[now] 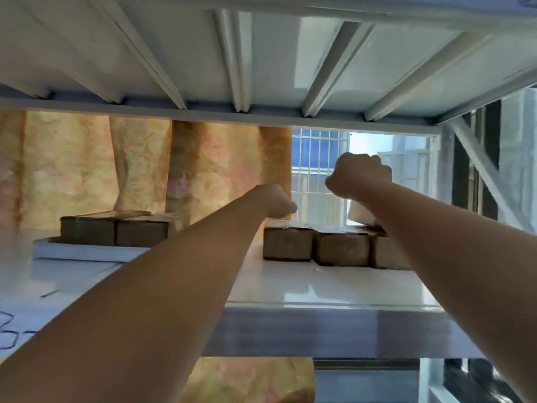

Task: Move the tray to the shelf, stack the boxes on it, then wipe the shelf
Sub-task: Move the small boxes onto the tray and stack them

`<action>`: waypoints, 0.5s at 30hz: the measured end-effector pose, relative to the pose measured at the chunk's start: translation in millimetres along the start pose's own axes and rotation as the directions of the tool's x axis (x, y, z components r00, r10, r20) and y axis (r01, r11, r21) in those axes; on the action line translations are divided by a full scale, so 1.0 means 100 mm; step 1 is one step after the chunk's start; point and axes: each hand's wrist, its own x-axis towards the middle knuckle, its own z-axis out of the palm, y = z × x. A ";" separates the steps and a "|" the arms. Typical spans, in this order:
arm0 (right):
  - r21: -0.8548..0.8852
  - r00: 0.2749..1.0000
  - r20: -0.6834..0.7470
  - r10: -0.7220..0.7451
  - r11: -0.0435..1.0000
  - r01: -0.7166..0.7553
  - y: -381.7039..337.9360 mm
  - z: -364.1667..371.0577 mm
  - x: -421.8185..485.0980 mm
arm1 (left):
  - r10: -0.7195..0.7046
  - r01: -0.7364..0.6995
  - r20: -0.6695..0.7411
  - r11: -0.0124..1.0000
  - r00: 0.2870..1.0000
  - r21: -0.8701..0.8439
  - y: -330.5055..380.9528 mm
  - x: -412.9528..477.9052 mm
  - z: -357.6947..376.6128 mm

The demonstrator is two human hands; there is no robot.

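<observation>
A white tray (87,251) lies on the shelf (319,286) at the left and carries two brown boxes (113,229) side by side. Three more brown boxes (340,247) stand in a row on the shelf to the right. My left hand (277,202) hovers just over the leftmost box of that row (287,242), fingers curled down and hidden behind the hand. My right hand (360,173) is raised above the row in a fist. A pale tilted object (359,213) shows right under its wrist, apparently held. My right forearm hides part of the third box.
The ribbed underside of the upper shelf (261,53) hangs close overhead. A patterned curtain (130,170) and a barred window (319,170) lie behind the shelf. A diagonal metal brace (482,170) closes the right end. The shelf's front lip (319,330) runs under my forearms.
</observation>
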 end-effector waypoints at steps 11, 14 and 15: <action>-0.030 0.948 0.214 0.237 0.971 -0.237 0.70 0.20 0.13 | -0.126 0.137 0.233 0.990 0.964 -0.030 0.33 -0.11 0.25; -0.051 0.943 0.207 0.260 0.966 -0.255 0.73 0.22 0.14 | -0.138 0.164 0.267 0.983 0.954 -0.079 0.33 -0.11 0.23; -0.056 0.938 0.214 0.273 0.962 -0.267 0.73 0.23 0.15 | -0.139 0.164 0.270 0.984 0.953 -0.071 0.33 -0.11 0.23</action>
